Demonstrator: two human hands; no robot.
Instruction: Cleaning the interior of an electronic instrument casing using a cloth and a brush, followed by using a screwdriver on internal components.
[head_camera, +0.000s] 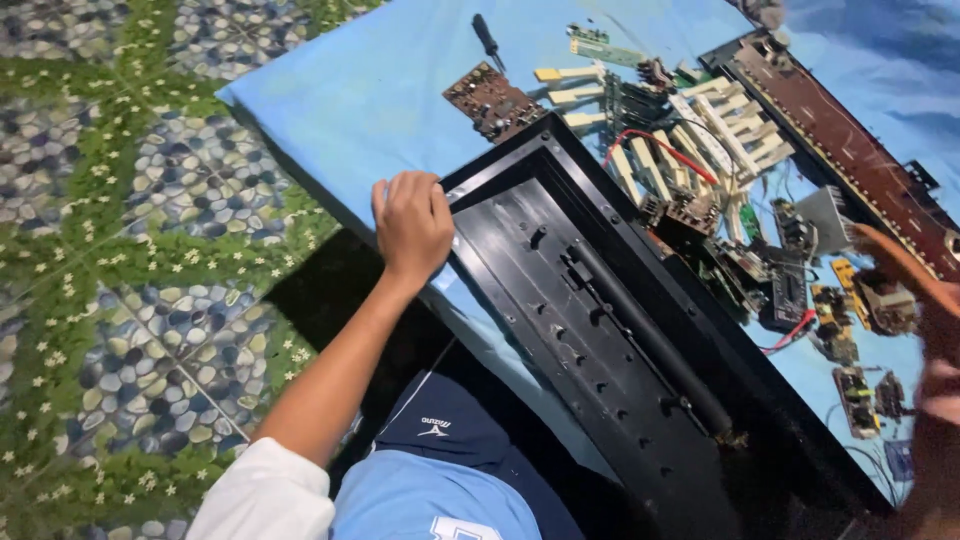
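Black plastic casing (600, 330), long, hollow side up, lies across blue cloth (350, 90) & person's lap. Looks like teardown stage: shell being steadied/repositioned. Next move prob. needs firm two-hand grip. Left hand (412, 222) curled shut over casing's near corner. Right hand (925, 330) blurred at frame edge, grip can't tell. Circuit boards (492, 100), white keys (700, 125), screwdriver (488, 40) beyond.

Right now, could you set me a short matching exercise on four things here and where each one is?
Things:
1. left hand
2. screwdriver
3. brown circuit board
4. red wire

Places:
A. across the pale keys
B. on the black casing's corner
C. blue cloth, near the top edge
D. just beyond the casing's far corner

Pairs: 1-B, 2-C, 3-D, 4-A
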